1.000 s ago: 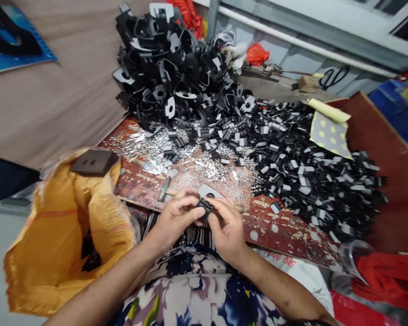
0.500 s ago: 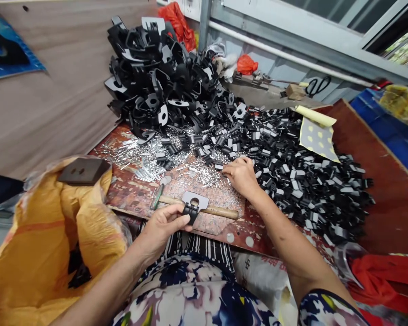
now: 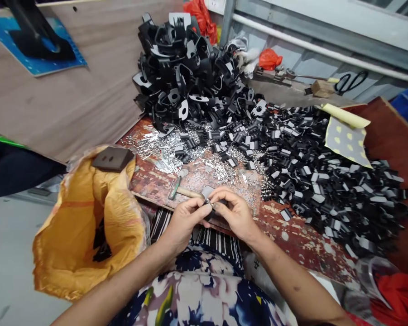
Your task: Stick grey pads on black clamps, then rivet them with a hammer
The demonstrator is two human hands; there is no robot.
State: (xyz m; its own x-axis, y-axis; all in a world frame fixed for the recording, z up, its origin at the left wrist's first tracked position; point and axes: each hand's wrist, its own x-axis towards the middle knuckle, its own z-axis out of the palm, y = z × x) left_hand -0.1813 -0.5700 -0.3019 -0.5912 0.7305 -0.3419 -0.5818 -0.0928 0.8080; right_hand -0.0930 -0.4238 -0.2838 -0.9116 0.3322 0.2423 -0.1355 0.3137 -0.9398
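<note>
Both of my hands meet over the table's front edge. My left hand (image 3: 186, 222) is closed on a black plastic clip with a flat grey plate (image 3: 208, 190), mostly hidden by the fingers. At the same clip, my right hand (image 3: 236, 213) pinches a small shiny metal pin, its far part covered by fingertips. Just behind my hands lies a hammer (image 3: 189, 193) with a green-edged head and wooden handle, its handle end out of sight. Loose metal pins (image 3: 168, 156) are scattered beyond it.
A tall heap of black plastic parts (image 3: 183, 72) stands at the back. Small black clips (image 3: 309, 163) cover the right side, with a yellow-dotted sheet (image 3: 348, 138) on top. At left are an open yellow sack (image 3: 68, 240) and a dark block (image 3: 113, 158). Scissors (image 3: 351, 83) lie behind.
My right hand has come back from the pins to the clip in my left hand. The clip has turned and is more covered by fingers. The view has shifted left.
</note>
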